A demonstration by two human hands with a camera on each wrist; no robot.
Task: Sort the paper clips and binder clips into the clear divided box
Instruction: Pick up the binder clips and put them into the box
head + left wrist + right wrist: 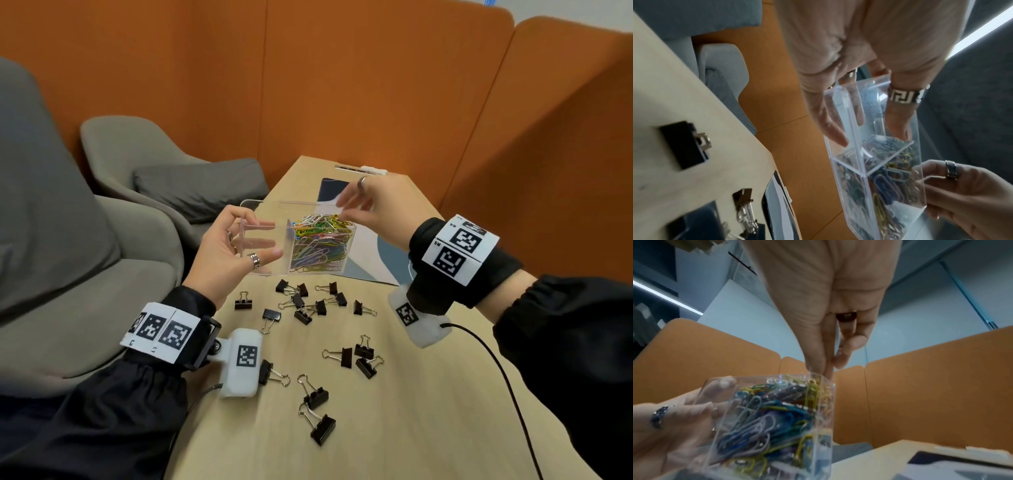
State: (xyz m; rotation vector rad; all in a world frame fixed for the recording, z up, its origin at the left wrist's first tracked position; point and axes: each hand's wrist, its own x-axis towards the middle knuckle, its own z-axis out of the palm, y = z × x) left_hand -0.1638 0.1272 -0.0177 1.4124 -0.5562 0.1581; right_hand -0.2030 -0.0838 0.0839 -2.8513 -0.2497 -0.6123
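Observation:
My left hand (272,243) holds the clear divided box (267,219) lifted above the table, thumb on the front wall and fingers behind the empty left compartment. The right compartment is packed with coloured paper clips (322,243), also seen as paper clips (760,415) through the wall. My right hand (342,213) pinches at the box's top right corner, thumb and forefinger pressed together at the rim (823,371). What lies between those fingertips is hidden. Several black binder clips (308,305) lie scattered on the table below, more binder clips (356,356) nearer me.
The light wooden table (428,411) has its left edge close to two grey chairs (144,161). A blue-and-white mat (373,263) lies under the box's far side. Orange partitions (376,85) close the back and right. A black cable (496,370) trails from my right wrist.

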